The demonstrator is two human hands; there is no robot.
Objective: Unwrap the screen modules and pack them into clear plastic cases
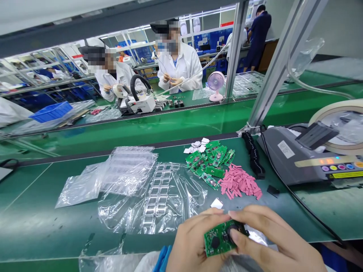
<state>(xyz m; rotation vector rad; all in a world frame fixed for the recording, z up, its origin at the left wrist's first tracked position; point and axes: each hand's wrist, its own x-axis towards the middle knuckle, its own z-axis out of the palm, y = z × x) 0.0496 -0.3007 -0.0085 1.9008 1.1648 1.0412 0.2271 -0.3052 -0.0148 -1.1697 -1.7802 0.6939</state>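
Observation:
A green circuit board (pixel 219 238) with dark round parts is held between my two hands at the near edge of the bench. My left hand (pixel 188 241) grips its left side and top. My right hand (pixel 272 238) grips the right end, with the thumb pressed on a dark part of the board. Just beyond my fingertips lies a small white square piece (pixel 217 203). Past it are a heap of pink strips (pixel 241 181), a pile of green circuit boards (pixel 211 158) and several white pieces (pixel 197 145).
Clear plastic trays (pixel 157 192) and stacked plastic bags (pixel 124 170) lie left of the boards. On the right stand a grey tape dispenser (pixel 286 151) with its cable and a black coiled strap (pixel 253 155). Co-workers (pixel 181 64) sit across the bench near a pink fan (pixel 216 84).

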